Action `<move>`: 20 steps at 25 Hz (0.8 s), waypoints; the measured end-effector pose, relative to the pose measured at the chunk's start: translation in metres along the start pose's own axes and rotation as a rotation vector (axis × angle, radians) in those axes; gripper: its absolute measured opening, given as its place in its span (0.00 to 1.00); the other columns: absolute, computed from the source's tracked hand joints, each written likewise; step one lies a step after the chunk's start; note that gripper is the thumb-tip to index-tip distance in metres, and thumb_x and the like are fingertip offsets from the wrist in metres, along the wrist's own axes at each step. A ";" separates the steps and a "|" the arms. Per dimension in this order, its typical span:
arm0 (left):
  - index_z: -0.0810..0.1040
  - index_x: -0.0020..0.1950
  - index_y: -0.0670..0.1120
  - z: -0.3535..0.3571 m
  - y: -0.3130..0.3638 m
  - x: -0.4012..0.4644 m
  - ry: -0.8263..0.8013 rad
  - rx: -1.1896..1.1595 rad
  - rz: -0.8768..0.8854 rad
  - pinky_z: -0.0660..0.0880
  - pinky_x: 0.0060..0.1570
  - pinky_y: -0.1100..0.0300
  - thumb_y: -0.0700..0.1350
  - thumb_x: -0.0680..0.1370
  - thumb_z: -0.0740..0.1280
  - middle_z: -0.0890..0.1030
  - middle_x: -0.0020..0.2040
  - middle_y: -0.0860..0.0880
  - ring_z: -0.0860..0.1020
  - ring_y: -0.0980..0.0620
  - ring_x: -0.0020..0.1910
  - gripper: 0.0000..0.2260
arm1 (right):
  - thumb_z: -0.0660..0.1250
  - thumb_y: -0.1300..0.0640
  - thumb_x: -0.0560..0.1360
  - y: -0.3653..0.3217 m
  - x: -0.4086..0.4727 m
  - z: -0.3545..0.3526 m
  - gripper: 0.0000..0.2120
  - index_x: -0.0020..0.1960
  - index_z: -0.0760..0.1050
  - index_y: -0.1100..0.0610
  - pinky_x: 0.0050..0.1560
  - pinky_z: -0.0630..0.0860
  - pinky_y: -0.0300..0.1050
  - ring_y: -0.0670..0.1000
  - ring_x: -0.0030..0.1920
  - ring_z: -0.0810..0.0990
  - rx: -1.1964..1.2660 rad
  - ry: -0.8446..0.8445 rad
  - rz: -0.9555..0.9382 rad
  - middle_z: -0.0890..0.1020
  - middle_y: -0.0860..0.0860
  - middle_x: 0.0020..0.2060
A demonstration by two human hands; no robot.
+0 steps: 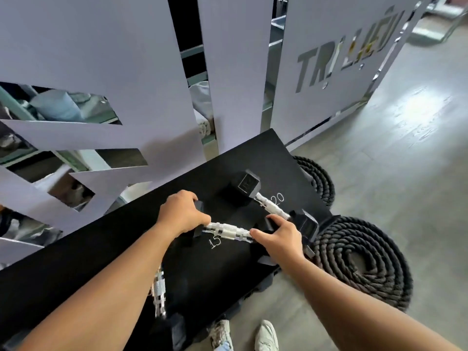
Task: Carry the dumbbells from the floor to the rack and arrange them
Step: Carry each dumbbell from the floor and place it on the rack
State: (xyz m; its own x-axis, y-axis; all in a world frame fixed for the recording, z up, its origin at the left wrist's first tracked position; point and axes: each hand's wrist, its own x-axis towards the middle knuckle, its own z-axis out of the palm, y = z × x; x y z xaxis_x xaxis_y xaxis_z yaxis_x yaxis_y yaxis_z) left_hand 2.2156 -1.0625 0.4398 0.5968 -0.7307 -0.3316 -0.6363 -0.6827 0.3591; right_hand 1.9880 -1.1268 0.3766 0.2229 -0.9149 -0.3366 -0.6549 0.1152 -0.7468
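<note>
A black hex dumbbell with a chrome handle (229, 230) lies on the black rack shelf (76, 254), above a chalked "15". My left hand (181, 214) covers its left head, and my right hand (278, 236) grips its right head. A second black dumbbell (271, 205) rests behind it by a chalked "20", angled toward the shelf's right end. A third dumbbell's chrome handle (159, 292) shows under my left forearm, nearer the shelf's front edge; its heads are mostly hidden.
Two coils of thick black rope (359, 259) lie on the grey floor right of the rack. White partition panels (101, 59) with cutouts stand directly behind the shelf. My shoes (266, 335) are on the floor at the rack's front edge.
</note>
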 end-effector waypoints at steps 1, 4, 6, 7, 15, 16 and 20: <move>0.81 0.59 0.48 0.001 0.002 0.015 -0.022 0.021 0.023 0.72 0.44 0.56 0.51 0.66 0.80 0.80 0.48 0.50 0.76 0.49 0.46 0.23 | 0.77 0.38 0.63 0.000 0.006 0.007 0.30 0.63 0.81 0.46 0.53 0.78 0.45 0.47 0.52 0.81 0.013 0.010 0.046 0.84 0.42 0.48; 0.81 0.58 0.49 0.010 0.001 0.047 -0.096 0.076 0.059 0.72 0.42 0.57 0.51 0.65 0.79 0.81 0.48 0.49 0.77 0.48 0.47 0.23 | 0.77 0.36 0.60 0.005 0.018 0.023 0.29 0.59 0.82 0.44 0.50 0.84 0.51 0.46 0.48 0.83 0.026 0.032 0.147 0.84 0.40 0.44; 0.82 0.57 0.49 0.020 -0.003 0.068 -0.144 0.090 0.075 0.71 0.38 0.58 0.51 0.64 0.79 0.80 0.44 0.51 0.77 0.49 0.44 0.22 | 0.77 0.36 0.60 0.008 0.023 0.033 0.28 0.58 0.82 0.45 0.52 0.83 0.50 0.46 0.48 0.83 0.003 0.032 0.193 0.84 0.41 0.45; 0.83 0.57 0.49 0.025 -0.005 0.076 -0.162 0.093 0.085 0.71 0.38 0.58 0.51 0.64 0.79 0.80 0.44 0.52 0.77 0.50 0.44 0.23 | 0.77 0.36 0.60 0.010 0.025 0.038 0.30 0.59 0.81 0.45 0.53 0.82 0.49 0.47 0.49 0.83 -0.007 0.035 0.218 0.85 0.41 0.46; 0.78 0.69 0.48 0.058 -0.013 0.097 -0.215 0.270 0.204 0.75 0.51 0.54 0.53 0.67 0.76 0.79 0.62 0.44 0.79 0.43 0.59 0.31 | 0.75 0.40 0.70 0.028 0.028 0.058 0.28 0.64 0.81 0.54 0.53 0.77 0.45 0.54 0.58 0.83 -0.179 -0.073 0.288 0.86 0.50 0.53; 0.77 0.70 0.49 0.062 -0.013 0.094 -0.229 0.274 0.199 0.75 0.52 0.54 0.54 0.68 0.76 0.77 0.64 0.43 0.79 0.41 0.60 0.31 | 0.74 0.40 0.72 0.029 0.027 0.053 0.27 0.64 0.81 0.55 0.54 0.77 0.46 0.54 0.58 0.82 -0.236 -0.100 0.266 0.86 0.50 0.52; 0.73 0.73 0.50 0.063 -0.012 0.091 -0.230 0.226 0.221 0.72 0.47 0.55 0.58 0.71 0.74 0.76 0.64 0.44 0.80 0.41 0.60 0.32 | 0.70 0.42 0.76 0.023 0.031 0.036 0.27 0.71 0.77 0.54 0.61 0.74 0.44 0.53 0.63 0.80 -0.338 -0.120 0.135 0.83 0.50 0.62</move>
State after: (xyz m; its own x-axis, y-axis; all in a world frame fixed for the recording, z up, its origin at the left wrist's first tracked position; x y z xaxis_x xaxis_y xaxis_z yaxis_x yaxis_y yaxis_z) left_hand 2.2471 -1.1208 0.3502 0.3247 -0.8244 -0.4637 -0.8443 -0.4736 0.2507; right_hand 2.0057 -1.1388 0.3283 0.1887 -0.8459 -0.4988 -0.8810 0.0786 -0.4665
